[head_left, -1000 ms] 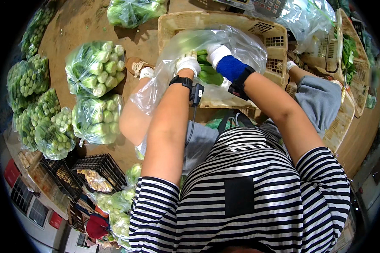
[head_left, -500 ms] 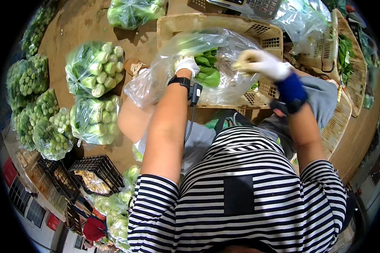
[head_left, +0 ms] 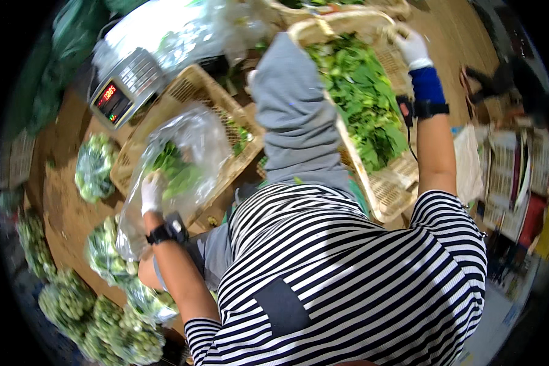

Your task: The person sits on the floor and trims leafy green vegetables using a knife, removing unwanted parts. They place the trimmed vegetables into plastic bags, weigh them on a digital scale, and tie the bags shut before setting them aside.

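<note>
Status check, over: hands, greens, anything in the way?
Left hand at bagged greens, grip unclear. Right hand at far end of right crate, grip unclear. Clear bag spills over rim of left crate.

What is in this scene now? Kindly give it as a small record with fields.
Left hand: white-gloved, beside greens in a clear bag, grip unclear
Right hand: white-gloved, at far end of right crate, contact unclear
Left crate: holds the clear bag
Right crate: holds loose leaves
Scale: near left crate, display lit
Floor: bagged vegetables at left
</note>
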Demonstrator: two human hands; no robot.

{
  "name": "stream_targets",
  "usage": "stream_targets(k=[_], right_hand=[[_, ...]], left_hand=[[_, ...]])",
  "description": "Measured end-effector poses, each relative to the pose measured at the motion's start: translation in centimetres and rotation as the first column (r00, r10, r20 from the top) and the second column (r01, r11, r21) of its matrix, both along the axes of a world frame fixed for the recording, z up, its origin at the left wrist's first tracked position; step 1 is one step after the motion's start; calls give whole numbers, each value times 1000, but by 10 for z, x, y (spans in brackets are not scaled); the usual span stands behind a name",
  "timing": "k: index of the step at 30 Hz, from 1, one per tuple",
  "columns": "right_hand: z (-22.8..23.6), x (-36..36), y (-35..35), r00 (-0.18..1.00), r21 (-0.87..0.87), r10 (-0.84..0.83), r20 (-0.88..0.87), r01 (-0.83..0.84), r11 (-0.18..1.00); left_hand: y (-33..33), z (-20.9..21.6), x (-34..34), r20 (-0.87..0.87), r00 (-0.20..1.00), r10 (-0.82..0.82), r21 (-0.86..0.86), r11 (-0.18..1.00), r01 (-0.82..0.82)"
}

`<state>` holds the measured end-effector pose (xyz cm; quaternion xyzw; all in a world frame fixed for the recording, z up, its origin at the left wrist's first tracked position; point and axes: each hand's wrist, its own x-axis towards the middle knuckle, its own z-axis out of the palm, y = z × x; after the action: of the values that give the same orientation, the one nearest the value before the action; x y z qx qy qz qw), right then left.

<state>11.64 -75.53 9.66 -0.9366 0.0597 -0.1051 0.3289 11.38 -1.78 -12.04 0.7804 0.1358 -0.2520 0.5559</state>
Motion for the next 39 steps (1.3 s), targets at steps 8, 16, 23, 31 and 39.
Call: stream_targets(k=[8, 16, 23, 31, 39], right_hand=[[-165, -268, -42, 557, -193, -263, -787, 183, 964], [-239, -263, 36, 439, -32, 93, -894, -269, 963], [-239, -137, 107, 939, -352, 54, -340, -180, 919], [-300, -52, 106, 903, -557, 96, -418, -338, 759], [-160, -104, 53, 995, 65, 76, -57, -72, 995]], left_hand=[[-220, 166, 0, 185, 952, -242, -433, 850, 300], [-434, 158, -13, -20, 822, -569, -935, 302, 186], [-438, 154, -9, -133, 842, -522, -979, 201, -30], [-444, 160, -6, -166, 833, -528, -968, 250, -34], [-440, 159, -7, -124, 886, -447, -929, 367, 55]])
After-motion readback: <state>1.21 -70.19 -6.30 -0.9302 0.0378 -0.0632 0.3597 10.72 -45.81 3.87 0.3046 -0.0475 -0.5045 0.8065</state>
